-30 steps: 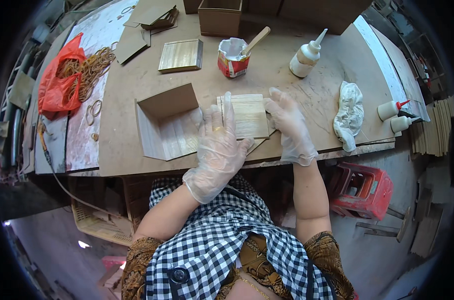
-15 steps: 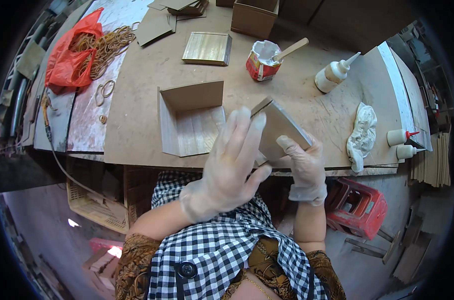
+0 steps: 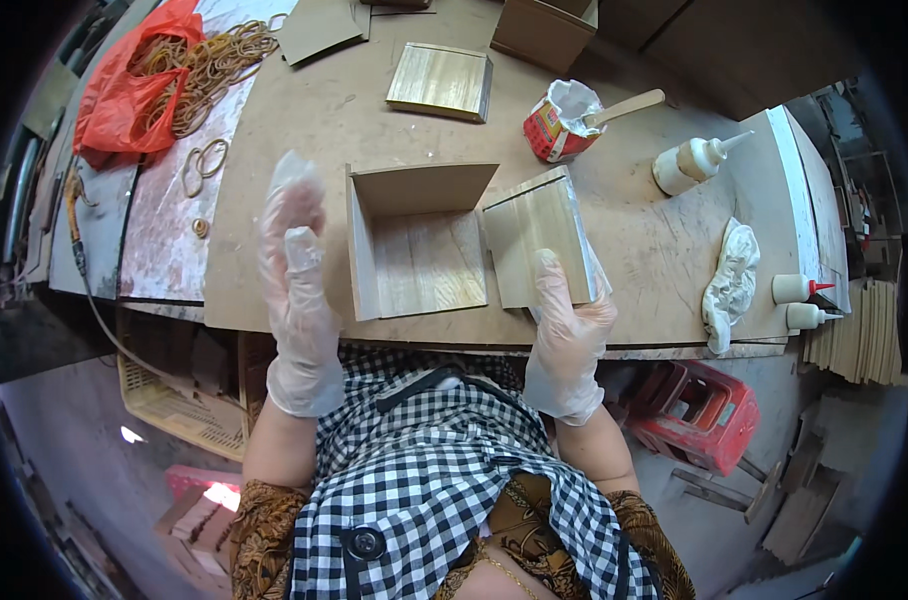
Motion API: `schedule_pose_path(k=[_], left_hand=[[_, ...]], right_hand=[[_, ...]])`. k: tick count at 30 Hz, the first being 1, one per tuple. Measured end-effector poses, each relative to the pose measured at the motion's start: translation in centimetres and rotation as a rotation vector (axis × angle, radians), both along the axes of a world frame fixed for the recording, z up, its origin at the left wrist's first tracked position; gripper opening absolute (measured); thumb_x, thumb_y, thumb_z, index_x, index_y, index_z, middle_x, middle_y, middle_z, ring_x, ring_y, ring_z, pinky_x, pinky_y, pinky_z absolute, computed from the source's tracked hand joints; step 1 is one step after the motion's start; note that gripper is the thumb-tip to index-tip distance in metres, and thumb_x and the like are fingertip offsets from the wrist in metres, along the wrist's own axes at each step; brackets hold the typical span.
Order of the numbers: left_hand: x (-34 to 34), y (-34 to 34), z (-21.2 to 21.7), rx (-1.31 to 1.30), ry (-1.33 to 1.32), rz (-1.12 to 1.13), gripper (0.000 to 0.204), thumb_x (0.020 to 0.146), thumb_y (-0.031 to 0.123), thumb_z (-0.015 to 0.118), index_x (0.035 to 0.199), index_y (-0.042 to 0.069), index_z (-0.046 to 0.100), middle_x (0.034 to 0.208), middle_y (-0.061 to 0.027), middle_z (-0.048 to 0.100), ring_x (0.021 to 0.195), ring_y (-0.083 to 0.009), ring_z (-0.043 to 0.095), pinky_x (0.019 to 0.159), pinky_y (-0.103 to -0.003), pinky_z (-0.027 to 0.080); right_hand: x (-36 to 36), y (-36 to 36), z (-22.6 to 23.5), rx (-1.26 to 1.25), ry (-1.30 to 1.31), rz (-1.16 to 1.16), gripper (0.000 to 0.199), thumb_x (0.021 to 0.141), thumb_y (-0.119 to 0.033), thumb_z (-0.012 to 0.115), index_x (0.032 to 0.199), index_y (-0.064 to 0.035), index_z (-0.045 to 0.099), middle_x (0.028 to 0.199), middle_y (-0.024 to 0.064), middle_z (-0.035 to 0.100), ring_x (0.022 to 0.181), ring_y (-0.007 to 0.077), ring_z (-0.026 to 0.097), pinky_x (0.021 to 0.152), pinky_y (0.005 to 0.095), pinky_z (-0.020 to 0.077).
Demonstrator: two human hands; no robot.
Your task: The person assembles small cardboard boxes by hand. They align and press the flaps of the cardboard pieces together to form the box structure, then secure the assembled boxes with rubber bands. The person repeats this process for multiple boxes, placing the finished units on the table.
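My right hand (image 3: 571, 335), in a thin translucent glove, grips a flat wooden box panel (image 3: 534, 235) at its near right corner, thumb on the top face. The panel's pale wood-grain face is turned up, just right of a part-built wooden box (image 3: 429, 262). That box shows a floor, a left wall and a taller back wall. To its left, my gloved left hand (image 3: 302, 285) is raised above the table, fingers stretched upward and slightly blurred, with nothing in it. A similar flat wooden piece (image 3: 440, 78) lies farther back.
A red-and-white tub (image 3: 552, 135) of white paste holds a wooden stick (image 3: 629, 105). Right of it are a glue bottle (image 3: 686, 165), a crumpled white cloth (image 3: 731, 285) and two small bottles (image 3: 794, 290). Rubber bands (image 3: 209, 85) spill from a red bag (image 3: 124, 120) at left.
My left hand has moved away leftward from the panel. The right hand has lowered and turned the panel, so its wood-grain face now shows beside the box. The view has shifted slightly.
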State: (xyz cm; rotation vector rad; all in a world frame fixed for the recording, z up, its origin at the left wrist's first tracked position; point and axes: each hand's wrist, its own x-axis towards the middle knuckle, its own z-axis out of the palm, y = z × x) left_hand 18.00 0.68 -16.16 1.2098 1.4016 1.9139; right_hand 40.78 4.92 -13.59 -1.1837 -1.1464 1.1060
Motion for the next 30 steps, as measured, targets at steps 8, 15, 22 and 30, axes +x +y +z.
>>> schedule_pose_path(k=[8, 15, 22, 30], left_hand=[[2.3, 1.3, -0.1, -0.178, -0.338, -0.153, 0.071, 0.105, 0.055, 0.036, 0.152, 0.002, 0.033, 0.147, -0.0094, 0.046, 0.133, -0.0196, 0.044, 0.114, -0.035, 0.032], [1.1, 0.9, -0.4, -0.169, -0.049, -0.259, 0.067, 0.107, 0.052, 0.032, 0.153, 0.003, 0.033, 0.145, -0.0079, 0.047, 0.127, -0.0171, 0.048, 0.107, -0.032, 0.04], [1.6, 1.0, -0.5, -0.173, -0.327, -0.284, 0.066, 0.105, 0.048, 0.04, 0.149, -0.001, 0.037, 0.151, -0.0119, 0.042, 0.137, -0.0208, 0.04, 0.114, -0.035, 0.032], [1.6, 0.6, -0.5, -0.135, -0.227, -0.265, 0.061, 0.106, 0.043, 0.042, 0.148, -0.002, 0.039, 0.152, -0.0139, 0.042, 0.139, -0.0219, 0.039, 0.116, -0.037, 0.03]], right_hand=[[-0.7, 0.1, -0.3, 0.041, -0.112, -0.003, 0.022, 0.096, -0.007, 0.066, 0.114, 0.0056, 0.068, 0.097, 0.0056, 0.071, 0.086, 0.0092, 0.061, 0.079, 0.0272, 0.0506], [-1.5, -0.1, 0.2, 0.085, -0.197, -0.015, 0.022, 0.095, -0.006, 0.066, 0.115, 0.0054, 0.068, 0.098, 0.0069, 0.071, 0.089, 0.0103, 0.062, 0.081, 0.0277, 0.0511], [-1.2, -0.3, -0.2, 0.13, -0.354, 0.05, 0.024, 0.095, -0.003, 0.066, 0.117, 0.0059, 0.066, 0.103, 0.0088, 0.072, 0.09, 0.0122, 0.064, 0.082, 0.0281, 0.0511], [-2.2, -0.5, 0.9, 0.185, -0.527, 0.07, 0.017, 0.094, -0.003, 0.066, 0.109, 0.0048, 0.07, 0.092, 0.0075, 0.072, 0.082, 0.0093, 0.062, 0.074, 0.0273, 0.0506]])
